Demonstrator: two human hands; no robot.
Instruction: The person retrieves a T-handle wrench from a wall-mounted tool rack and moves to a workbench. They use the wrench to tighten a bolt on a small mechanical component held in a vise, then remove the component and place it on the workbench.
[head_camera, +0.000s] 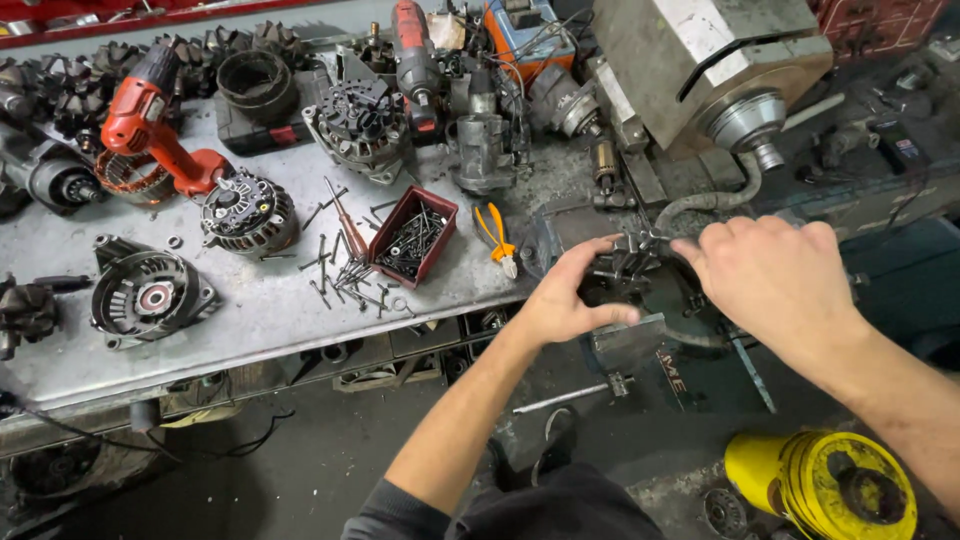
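My left hand grips a dark round alternator part that sits in a bench vise at the right end of the workbench. My right hand reaches in from the right, its fingertips at the top edge of the same part. The hands hide most of the part. A vise handle bar sticks out below toward the floor.
The grey metal workbench holds a red box of screws, loose bolts, orange pliers, a screwdriver, alternator housings, and a red drill. A lathe-like machine stands behind. A yellow cable reel lies on the floor.
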